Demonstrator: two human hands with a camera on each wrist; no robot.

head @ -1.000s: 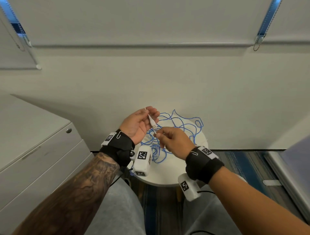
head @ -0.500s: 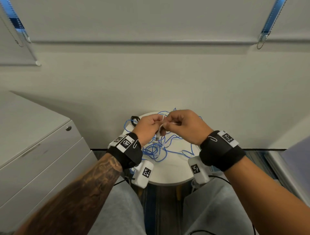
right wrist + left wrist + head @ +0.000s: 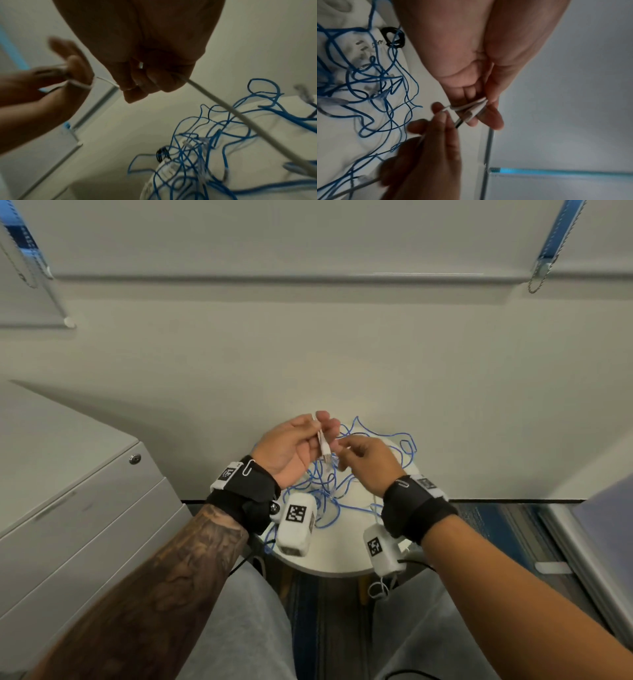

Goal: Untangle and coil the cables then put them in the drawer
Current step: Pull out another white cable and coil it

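A thin white cable (image 3: 324, 446) is folded over in my left hand (image 3: 317, 433), whose thumb and fingers pinch it with the plug end (image 3: 467, 114) sticking out. My right hand (image 3: 344, 447) is just to the right and grips the same white cable (image 3: 221, 104) in curled fingers; its free length trails down toward the table. A tangle of blue cables (image 3: 329, 491) lies on the small round white table (image 3: 342, 556) below both hands. A small black coil (image 3: 393, 36) rests among the blue cables. The drawer cabinet (image 3: 85, 518) stands at the left with its drawers closed.
The wall is right behind the table. My knees in grey trousers (image 3: 239, 628) sit under the table's near edge. A grey panel (image 3: 596, 542) stands at the right. Striped carpet (image 3: 322, 611) shows between my legs.
Half a second ago both hands were knuckles-up and close together over the tangle. Now the left palm faces up with the folded white cable, and the right hand has drawn slightly away.
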